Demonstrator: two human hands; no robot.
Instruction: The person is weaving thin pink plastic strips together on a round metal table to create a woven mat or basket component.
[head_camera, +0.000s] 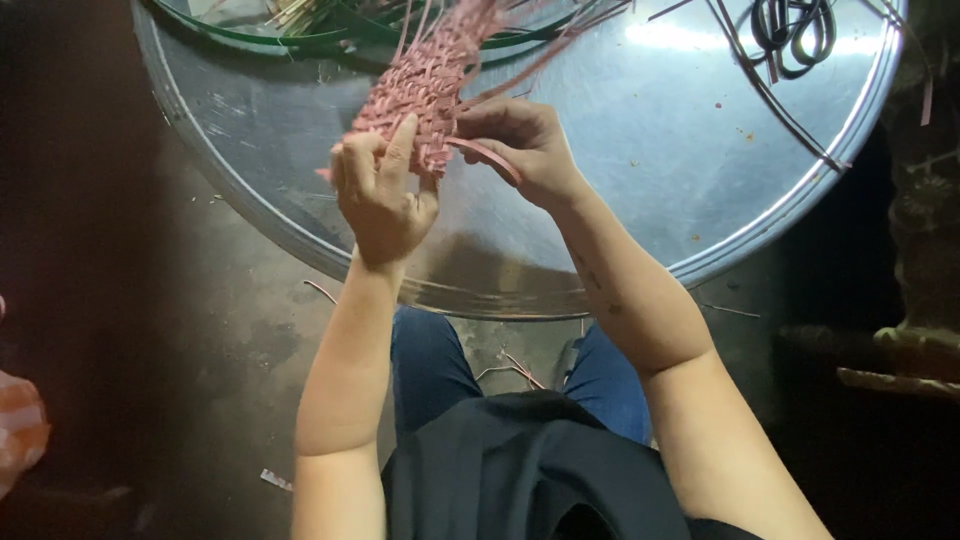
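surface: round metal tray (640, 180) above dark floor (180, 340)
left hand (380, 195): grip pinching pink woven mat (425, 85)
right hand (520, 140): grip pinching pink strip (487, 155)

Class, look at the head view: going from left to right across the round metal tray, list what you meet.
Left hand → pink woven strip mat → right hand → bare tray surface → black loops of cord near the tray's right rim.

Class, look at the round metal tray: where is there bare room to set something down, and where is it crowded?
Bare: the tray between the right hand and the black cord. Crowded: the far-left edge, with the pink weaving and green strips.
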